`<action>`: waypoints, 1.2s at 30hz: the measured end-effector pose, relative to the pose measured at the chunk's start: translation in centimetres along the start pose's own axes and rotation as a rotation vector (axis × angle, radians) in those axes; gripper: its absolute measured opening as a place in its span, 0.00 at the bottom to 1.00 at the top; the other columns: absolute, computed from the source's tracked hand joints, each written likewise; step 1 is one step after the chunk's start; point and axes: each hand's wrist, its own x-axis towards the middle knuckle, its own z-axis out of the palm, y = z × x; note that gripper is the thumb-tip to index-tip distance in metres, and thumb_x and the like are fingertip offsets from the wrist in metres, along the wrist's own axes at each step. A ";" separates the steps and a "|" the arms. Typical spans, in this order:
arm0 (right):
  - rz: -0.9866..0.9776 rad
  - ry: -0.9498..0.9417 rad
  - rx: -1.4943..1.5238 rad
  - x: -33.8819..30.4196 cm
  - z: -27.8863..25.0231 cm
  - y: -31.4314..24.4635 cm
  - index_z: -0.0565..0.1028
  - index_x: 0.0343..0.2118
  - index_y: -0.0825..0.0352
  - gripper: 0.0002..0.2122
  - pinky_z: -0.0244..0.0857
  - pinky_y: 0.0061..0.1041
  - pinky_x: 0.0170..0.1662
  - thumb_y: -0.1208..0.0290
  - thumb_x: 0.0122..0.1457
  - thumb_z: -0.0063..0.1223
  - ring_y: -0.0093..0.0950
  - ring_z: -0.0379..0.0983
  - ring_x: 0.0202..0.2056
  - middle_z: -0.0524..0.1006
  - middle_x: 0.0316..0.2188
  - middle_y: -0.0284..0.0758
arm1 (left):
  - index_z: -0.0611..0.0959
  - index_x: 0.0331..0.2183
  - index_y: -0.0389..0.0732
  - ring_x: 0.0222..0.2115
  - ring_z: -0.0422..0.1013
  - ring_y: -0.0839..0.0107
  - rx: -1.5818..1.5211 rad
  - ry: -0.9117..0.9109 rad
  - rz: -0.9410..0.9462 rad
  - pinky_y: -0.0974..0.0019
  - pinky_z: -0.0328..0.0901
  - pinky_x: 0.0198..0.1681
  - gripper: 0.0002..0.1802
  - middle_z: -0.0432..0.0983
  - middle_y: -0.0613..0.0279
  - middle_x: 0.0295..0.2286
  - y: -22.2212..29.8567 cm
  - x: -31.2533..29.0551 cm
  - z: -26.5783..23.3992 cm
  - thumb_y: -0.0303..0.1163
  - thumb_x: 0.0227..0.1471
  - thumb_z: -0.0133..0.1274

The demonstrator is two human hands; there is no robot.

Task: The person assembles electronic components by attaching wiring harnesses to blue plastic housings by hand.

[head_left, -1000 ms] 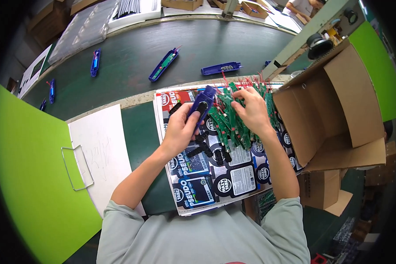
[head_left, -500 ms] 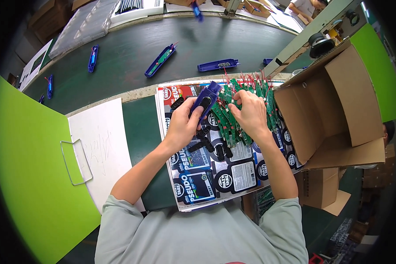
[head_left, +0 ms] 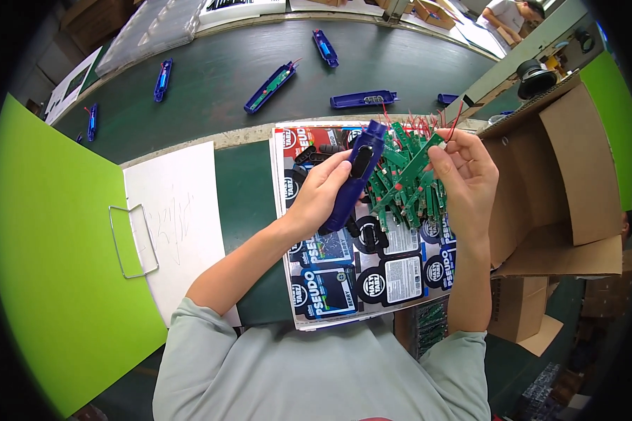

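My left hand (head_left: 323, 191) is closed around a long dark-blue plastic housing (head_left: 349, 193), tilted, with a black oval pad (head_left: 361, 163) on its upper face. To the right, my right hand (head_left: 468, 168) pinches the upper end of a narrow green circuit board (head_left: 416, 167) with red wires rising from it. That board slants down over a heap of similar green circuit boards (head_left: 400, 200) with red leads. Black button strips (head_left: 367, 235) lie beside and partly beneath the housing. All this is above a stack of printed sheets (head_left: 337, 288).
Several blue housings (head_left: 270, 88) lie on the green bench surface (head_left: 225, 77) beyond. An open cardboard box (head_left: 534, 189) stands at the right, near a metal post (head_left: 512, 70). On the left is a bright-green folder (head_left: 56, 259) with a wire clip (head_left: 133, 242). Another person (head_left: 509, 21) sits at the far right.
My right hand has lifted a circuit board from the heap and moved right with it. The left hand has turned the housing more upright. A blue housing now lies on the far bench.
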 end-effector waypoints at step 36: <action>-0.205 -0.035 -0.334 -2.2 4.4 2.1 0.79 0.42 0.69 0.11 0.67 0.21 0.30 0.80 0.55 0.63 0.22 0.74 0.29 0.76 0.30 0.35 | 0.70 0.61 0.39 0.39 0.73 0.80 -0.029 -0.060 0.138 0.73 0.69 0.44 0.23 0.77 0.65 0.42 1.0 -0.9 1.2 0.38 0.69 0.43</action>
